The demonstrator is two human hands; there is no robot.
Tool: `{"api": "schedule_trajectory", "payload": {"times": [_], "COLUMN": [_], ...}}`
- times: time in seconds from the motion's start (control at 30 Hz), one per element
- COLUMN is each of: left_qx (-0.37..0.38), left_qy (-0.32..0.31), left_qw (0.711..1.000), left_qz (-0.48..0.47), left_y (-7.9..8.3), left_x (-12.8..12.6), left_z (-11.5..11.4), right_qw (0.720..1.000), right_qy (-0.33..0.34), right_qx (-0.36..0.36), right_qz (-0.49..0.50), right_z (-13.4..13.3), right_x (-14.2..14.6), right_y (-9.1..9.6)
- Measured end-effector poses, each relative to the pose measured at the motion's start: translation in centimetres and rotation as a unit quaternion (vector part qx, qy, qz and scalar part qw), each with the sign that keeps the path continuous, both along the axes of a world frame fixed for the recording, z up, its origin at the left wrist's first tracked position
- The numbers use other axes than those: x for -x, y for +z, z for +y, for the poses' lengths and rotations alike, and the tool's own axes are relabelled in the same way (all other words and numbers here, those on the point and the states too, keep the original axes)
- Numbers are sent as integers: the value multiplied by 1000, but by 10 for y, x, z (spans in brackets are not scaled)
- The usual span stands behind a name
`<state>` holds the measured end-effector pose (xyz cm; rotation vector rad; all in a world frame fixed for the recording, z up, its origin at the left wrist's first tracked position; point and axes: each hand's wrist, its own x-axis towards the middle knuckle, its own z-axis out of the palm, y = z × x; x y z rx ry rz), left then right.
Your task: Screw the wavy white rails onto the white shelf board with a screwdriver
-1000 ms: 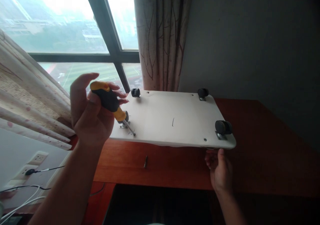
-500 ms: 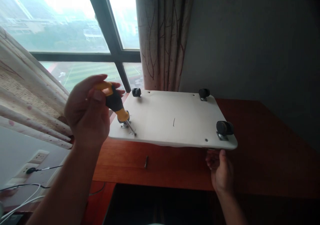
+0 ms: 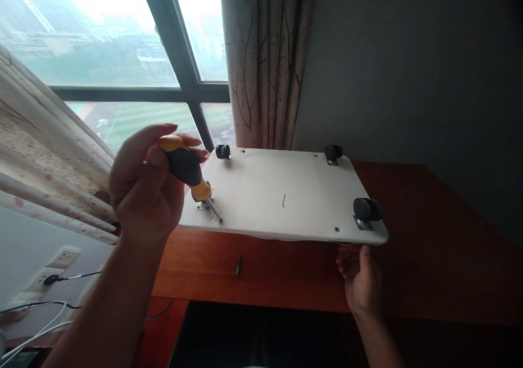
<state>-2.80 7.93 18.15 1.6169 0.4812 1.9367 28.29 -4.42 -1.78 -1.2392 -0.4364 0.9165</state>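
My left hand (image 3: 143, 191) grips a screwdriver (image 3: 186, 167) with a yellow and black handle. Its metal tip rests on a screw at the near left corner of a white board (image 3: 281, 194), beside a caster partly hidden behind the handle. The board lies upside down on a red-brown wooden table (image 3: 408, 270). My right hand (image 3: 359, 281) holds the board's near edge from below, under a black caster (image 3: 366, 211) at the near right corner. Two more casters stand at the far corners, one on the left (image 3: 222, 151) and one on the right (image 3: 333, 152).
A loose dark screw (image 3: 238, 264) lies on the table in front of the board. A window and patterned curtains (image 3: 265, 57) rise behind it, with a grey wall at the right. Wall sockets and white cables (image 3: 44, 286) sit at lower left.
My left hand has turned around the screwdriver handle, closing its fingers and regripping, while the tip stayed on the screw. The board and my right hand stayed put.
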Motion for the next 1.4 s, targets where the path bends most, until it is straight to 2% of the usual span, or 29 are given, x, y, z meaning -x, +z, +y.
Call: {"api": "schedule_trajectory", "payload": {"times": [0.1,0.27,0.33,0.43,0.53,0.67,0.77,0.9,1.07,1.27,1.4], "left_qx": [-11,-52,-37,2,-16,-64,-40,2,-22,-90,-68], "left_qy": [2,60,68,43,20,69,87,41,10,114,102], "left_qw": [1000,997,997,999,1000,995,995,998,999,987,988], "left_qz": [-10,15,27,16,-2,16,22,38,48,71,91], "left_y": [0,1,1,1,1,0,1,2,2,4,5], "left_x": [-1,6,7,4,1,6,9,5,4,8,6], "left_z": [3,7,4,-1,1,8,5,-6,-1,4,-2], "right_qw": [1000,1000,1000,1000,1000,1000,1000,1000,1000,1000,1000], "right_qy": [1,2,3,-1,-1,2,-1,2,3,4,1], "right_qx": [2,4,2,-1,1,0,1,4,1,2,-1], "right_qz": [6,-2,-9,-10,-5,-11,-9,-7,-17,-19,-10], "right_z": [0,0,0,0,0,0,0,0,0,0,0], "right_x": [0,0,1,0,0,1,1,0,0,0,1], "right_y": [-1,1,2,1,1,2,2,1,1,0,1]}}
